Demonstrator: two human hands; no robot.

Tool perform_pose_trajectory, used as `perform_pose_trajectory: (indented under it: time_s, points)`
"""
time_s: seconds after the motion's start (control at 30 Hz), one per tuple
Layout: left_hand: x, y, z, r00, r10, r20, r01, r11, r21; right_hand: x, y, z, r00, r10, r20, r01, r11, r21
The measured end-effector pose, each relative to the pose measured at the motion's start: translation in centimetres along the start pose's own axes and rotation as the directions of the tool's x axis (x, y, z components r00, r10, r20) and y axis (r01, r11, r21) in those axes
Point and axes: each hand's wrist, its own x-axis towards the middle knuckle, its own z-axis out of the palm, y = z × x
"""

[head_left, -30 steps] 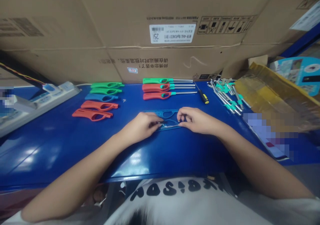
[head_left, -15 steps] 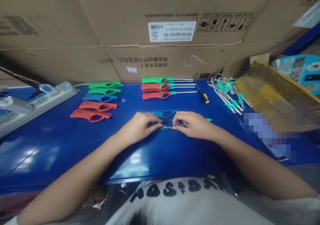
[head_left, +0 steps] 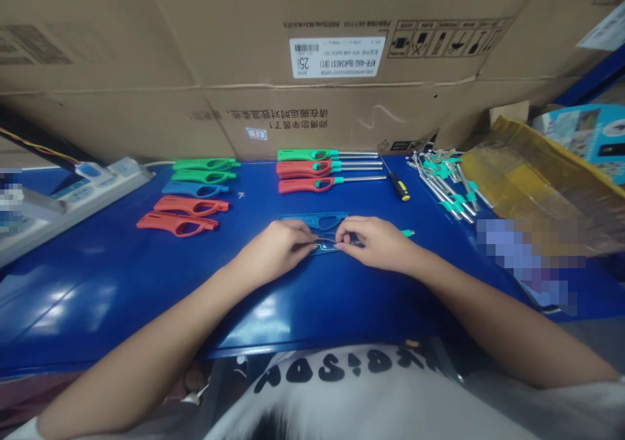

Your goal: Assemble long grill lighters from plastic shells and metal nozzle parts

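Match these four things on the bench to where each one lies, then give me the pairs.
Things:
1. screwdriver
2. power strip
3. blue lighter shell
4. teal-collared rods

Places:
A. under the left hand and right hand
B. left end of the bench
C. right of the screwdriver
D. right of the long lighters

Pairs: 1-D, 2-B, 3-A, 4-C
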Motion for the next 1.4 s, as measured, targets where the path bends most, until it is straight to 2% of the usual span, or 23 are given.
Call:
perform_pose_trajectory:
  time_s: [0.33, 0.77, 1.07, 1.4]
  points:
    - [-0.7, 0.9, -1.1, 0.988, -0.065, 0.143, 0.04, 0.985, 0.17, 0.1, -0.2, 0.0, 1.0, 0.03, -0.009, -0.03, 1.0, 0.002]
    - [-0.1, -0.2, -0.3, 0.998, -0.033, 0.063, 0.03, 0.999, 0.037, 0.0, 0.0, -0.1, 1.0, 0.016, -0.009, -0.016, 1.0, -0.003]
    - [-0.1, 0.6, -0.9, 0.994, -0.01, 0.113, 0.002, 0.998, 0.062, -0.1, 0.1, -0.1, 1.0, 0.015, -0.021, -0.015, 1.0, -0.008]
    - [-0.7, 1.9, -1.2, 0.988, -0.046, 0.144, 0.006, 0.965, 0.261, -0.3, -0.4, 0.6, 0.996, -0.04, -0.076, 0.033, 0.995, -0.093]
